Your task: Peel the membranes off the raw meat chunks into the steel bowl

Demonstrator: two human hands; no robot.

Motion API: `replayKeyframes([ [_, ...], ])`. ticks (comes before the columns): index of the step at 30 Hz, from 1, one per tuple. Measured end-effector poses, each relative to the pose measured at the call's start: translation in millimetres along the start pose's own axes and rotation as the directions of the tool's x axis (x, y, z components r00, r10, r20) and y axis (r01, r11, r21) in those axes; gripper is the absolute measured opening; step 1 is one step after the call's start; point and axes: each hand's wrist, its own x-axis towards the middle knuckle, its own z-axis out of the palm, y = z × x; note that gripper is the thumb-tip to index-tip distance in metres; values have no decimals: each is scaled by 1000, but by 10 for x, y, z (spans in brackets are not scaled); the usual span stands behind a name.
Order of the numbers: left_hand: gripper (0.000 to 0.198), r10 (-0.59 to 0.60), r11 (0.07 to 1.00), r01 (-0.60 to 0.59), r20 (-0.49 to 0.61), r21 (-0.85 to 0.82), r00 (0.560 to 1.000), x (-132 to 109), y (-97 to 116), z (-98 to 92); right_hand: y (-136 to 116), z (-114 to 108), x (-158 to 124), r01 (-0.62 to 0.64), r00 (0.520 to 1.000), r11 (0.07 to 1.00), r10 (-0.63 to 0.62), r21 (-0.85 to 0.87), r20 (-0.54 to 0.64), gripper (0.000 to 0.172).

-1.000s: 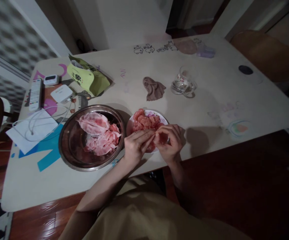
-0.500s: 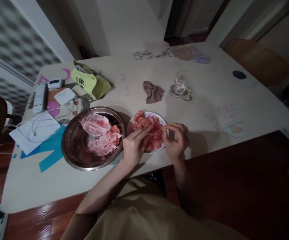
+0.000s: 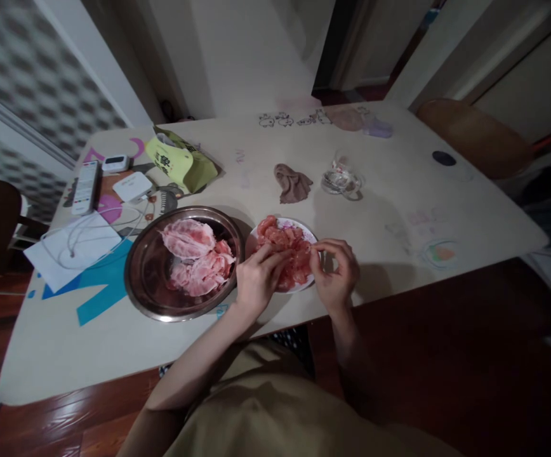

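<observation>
Inspecting the near side of the table (image 3: 66, 343), we find both hands at a small plate (image 3: 305, 229) heaped with pink fruit pieces (image 3: 280, 241). The plate stands just beside a metal bowl (image 3: 137, 293), which holds pale pink skins (image 3: 190, 240), and it sits near the table's front edge.

Grip, as observed:
- The left hand (image 3: 255, 280) lies on the heap with its fingers loosely bent over the pieces. We cannot tell whether it has hold of one.
- The right hand (image 3: 336, 274) is at the plate's right rim, thumb and forefinger drawn narrow together. Anything between them is too small to make out.

Risks, in our judgement:
- The heap is high for the plate. A downward press from the left hand on the near rim could tilt it and send pieces onto the table or over the edge into the lap.
- The flesh looks wet, so a pinched piece may slip or tear.
- Juice on the fingers could travel to the cables (image 3: 73, 238) and remote (image 3: 85, 188) beyond the bowl if a hand goes there.
- The glass (image 3: 341, 181) and cloth (image 3: 293, 183) stand well apart, and we rate them low concern.
- The light is dim, which makes small scraps hard to see.
</observation>
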Motion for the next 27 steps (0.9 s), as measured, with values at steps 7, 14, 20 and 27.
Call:
replayKeyframes([
  [7,22,33,983,-50,-96,-175,995,-8,73,-72,-167,34,-18,48,996,996,-53,75,73,7],
  [14,15,34,974,-42,-41,-224,999,-49,87,-160,-194,89,-41,142,988,990,-140,-26,67,5],
  [20,14,41,997,-44,-46,-58,998,-111,64,-152,-152,186,-13,315,947,927,-320,-203,8,6],
  [27,17,24,991,-25,9,132,1000,-269,-12,-103,-229,200,320,281,960,957,-281,-76,13,8],
])
